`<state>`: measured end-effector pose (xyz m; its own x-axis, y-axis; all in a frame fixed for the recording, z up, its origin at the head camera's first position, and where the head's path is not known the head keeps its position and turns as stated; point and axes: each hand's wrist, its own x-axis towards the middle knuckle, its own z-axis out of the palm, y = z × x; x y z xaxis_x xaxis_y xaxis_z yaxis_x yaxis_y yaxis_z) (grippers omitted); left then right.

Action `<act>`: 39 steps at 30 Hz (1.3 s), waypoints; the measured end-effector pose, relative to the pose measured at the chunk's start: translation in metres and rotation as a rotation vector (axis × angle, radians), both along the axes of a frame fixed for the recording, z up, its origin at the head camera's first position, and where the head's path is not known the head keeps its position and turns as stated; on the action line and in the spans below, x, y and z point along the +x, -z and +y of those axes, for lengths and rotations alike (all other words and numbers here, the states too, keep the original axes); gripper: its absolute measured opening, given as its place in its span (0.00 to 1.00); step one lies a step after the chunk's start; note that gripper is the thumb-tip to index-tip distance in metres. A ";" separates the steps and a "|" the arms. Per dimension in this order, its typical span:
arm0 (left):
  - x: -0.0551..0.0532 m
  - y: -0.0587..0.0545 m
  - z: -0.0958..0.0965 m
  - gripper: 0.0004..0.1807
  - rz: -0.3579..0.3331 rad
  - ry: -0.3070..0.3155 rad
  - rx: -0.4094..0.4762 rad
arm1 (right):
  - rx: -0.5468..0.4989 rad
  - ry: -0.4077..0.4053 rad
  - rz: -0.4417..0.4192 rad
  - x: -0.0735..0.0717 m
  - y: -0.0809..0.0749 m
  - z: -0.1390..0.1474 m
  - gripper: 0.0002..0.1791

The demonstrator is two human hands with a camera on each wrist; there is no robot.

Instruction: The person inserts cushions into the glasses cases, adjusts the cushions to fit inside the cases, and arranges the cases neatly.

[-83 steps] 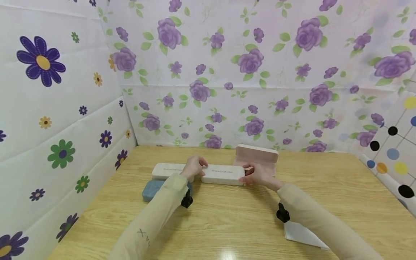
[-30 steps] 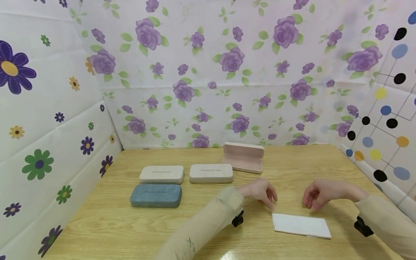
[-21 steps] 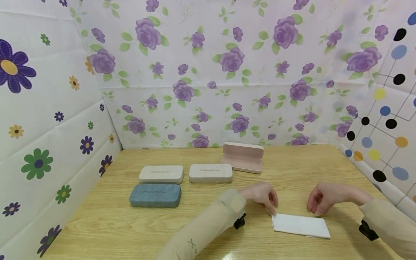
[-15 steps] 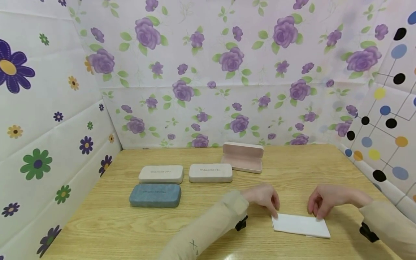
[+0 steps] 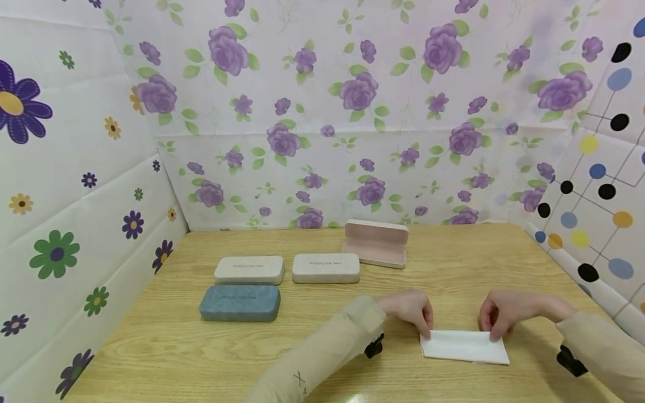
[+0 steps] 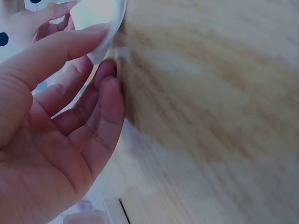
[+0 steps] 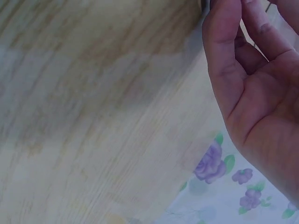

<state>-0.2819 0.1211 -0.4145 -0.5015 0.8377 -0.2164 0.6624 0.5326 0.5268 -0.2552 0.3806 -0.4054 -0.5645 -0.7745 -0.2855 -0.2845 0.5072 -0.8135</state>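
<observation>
A folded white sheet (image 5: 461, 348), paper or cloth, lies at the right front of the table. My left hand (image 5: 410, 308) pinches its far left corner between thumb and fingers. At the far right corner, my right hand (image 5: 511, 309) pinches the same edge, which looks slightly raised. The left wrist view has the white sheet (image 6: 96, 14) between the left thumb and index finger, the other fingers bent below. In the right wrist view the right hand (image 7: 261, 84) shows at the upper right, but its fingertips and the sheet are out of frame.
Two closed off-white glasses cases, a left one (image 5: 249, 271) and a right one (image 5: 326, 268), stand left of centre. In front of the left one is a closed blue case (image 5: 240, 304). A pink case (image 5: 375, 246) stands open behind. Flowered cloth walls (image 5: 322, 112) border the table (image 5: 322, 358).
Both hands left the off-white case and moved to the white sheet at right front. They came down onto its far corners and pinched them. The far edge has risen slightly.
</observation>
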 end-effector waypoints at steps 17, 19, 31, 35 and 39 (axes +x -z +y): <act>-0.022 0.006 -0.021 0.06 -0.447 -0.295 0.474 | -0.140 0.199 -0.019 -0.018 0.000 0.015 0.07; -0.024 0.006 -0.024 0.06 -0.448 -0.303 0.502 | -0.150 0.244 -0.044 -0.021 0.001 0.015 0.09; -0.040 -0.002 -0.037 0.05 -0.428 -0.403 0.696 | -0.279 0.490 -0.016 -0.039 0.004 0.007 0.15; -0.043 -0.002 -0.041 0.06 -0.408 -0.447 0.751 | -0.293 0.545 -0.013 -0.044 0.005 0.001 0.16; -0.046 -0.002 -0.045 0.08 -0.418 -0.512 0.806 | -0.317 0.588 -0.014 -0.048 0.005 -0.005 0.20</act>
<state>-0.3276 0.0763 -0.4129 -0.8515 0.5191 0.0743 0.1391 0.0869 0.9865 -0.3029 0.3755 -0.4100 -0.9163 -0.3862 -0.1056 -0.0214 0.3106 -0.9503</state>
